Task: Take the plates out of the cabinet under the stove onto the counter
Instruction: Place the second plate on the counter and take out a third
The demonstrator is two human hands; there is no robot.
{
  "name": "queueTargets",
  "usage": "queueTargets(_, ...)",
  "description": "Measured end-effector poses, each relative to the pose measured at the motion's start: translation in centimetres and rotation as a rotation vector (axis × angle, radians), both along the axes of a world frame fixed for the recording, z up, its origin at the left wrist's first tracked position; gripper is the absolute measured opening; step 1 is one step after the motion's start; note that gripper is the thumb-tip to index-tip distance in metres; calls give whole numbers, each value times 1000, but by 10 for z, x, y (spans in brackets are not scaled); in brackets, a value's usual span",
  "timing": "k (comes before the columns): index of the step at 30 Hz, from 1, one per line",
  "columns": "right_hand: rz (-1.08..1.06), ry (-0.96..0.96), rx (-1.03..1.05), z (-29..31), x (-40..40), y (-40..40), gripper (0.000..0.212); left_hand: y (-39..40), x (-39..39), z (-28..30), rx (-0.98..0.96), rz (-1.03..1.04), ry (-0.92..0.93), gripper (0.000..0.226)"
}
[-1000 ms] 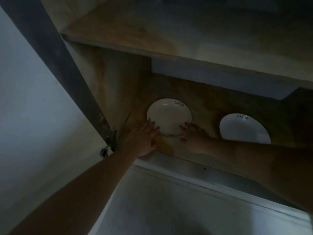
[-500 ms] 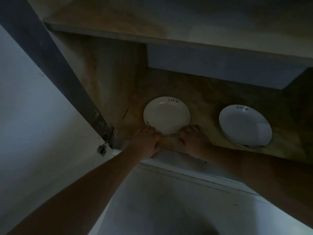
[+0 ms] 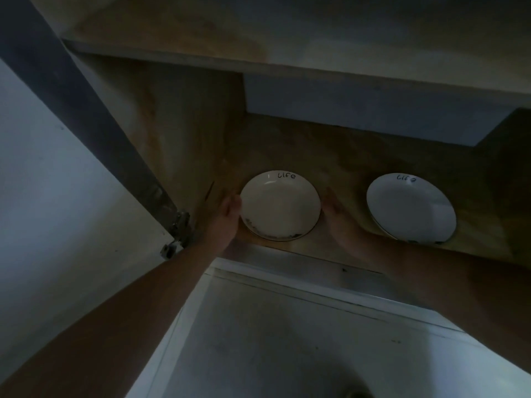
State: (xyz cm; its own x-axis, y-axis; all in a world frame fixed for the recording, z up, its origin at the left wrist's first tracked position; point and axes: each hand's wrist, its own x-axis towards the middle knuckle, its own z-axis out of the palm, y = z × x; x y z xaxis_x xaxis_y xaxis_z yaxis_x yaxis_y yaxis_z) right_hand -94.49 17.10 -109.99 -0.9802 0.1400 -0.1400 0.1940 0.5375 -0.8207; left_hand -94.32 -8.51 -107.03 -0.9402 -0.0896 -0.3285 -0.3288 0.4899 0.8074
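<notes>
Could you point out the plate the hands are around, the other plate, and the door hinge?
Plate between the hands [image 3: 280,206]: head view, centre of its bowl.
Other plate [image 3: 409,208]: head view, middle of its white face.
Door hinge [image 3: 178,229]: head view, metal bracket.

Both hands [image 3: 227,219] [image 3: 336,214] flank the left plate [image 3: 280,209] inside the cabinet [image 3: 330,150].

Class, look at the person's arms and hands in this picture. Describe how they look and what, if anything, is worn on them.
Both forearms are bare as far as the frame shows: no sleeve in view. The left hand and right hand are bare too, with no gloves. No watch, bracelet or ring is visible, though the cabinet is dim and the fingers are partly blurred, so small items cannot be ruled out.
</notes>
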Motion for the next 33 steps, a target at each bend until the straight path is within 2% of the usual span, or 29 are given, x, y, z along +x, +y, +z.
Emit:
queueTargets(2, -123, -145, -259, -16, -13, 12, 76, -6, -8, -8, 32, 115, -84, 64)
queueTargets(3, -163, -223, -411, -14, -15, 11, 71, -9, -10, -11, 73, 168, -141, 70)
queueTargets(5, -217, -352, -633, 17, -11, -3, 45, -14, -15, -18, 321, 265, -278, 78)
queueTargets(7, -226, -392, -721, 28, -11, -6, 38, -12, -15, -18, 595, 290, -297, 61)
queueTargets(9, -238, -409, -808, 27, -12, -3, 48, -9, -14, -14, 677, 223, -270, 44)
queueTargets(11, -272, -450, -827, 26, -13, -1, 60, -9, -13, -14, 707, 218, -275, 40)
queueTargets(13, -248, -480, -815, 26, -9, 1, 61, -14, -15, -15, 726, 240, -298, 41)
queueTargets(16, -210, -522, -812, 29, -3, 3, 59, -21, -16, -14, 748, 239, -371, 50)
queueTargets(21, -199, -583, -833, 30, 1, 6, 69, -23, -12, -14, 715, 159, -465, 68)
queueTargets(28, -193, -643, -838, 41, 9, 1, 72, -19, -13, -9, 628, 124, -464, 68)
queueTargets(33, -182, -619, -858, 44, 14, 6, 66, -21, -14, -2, 582, 135, -419, 72)
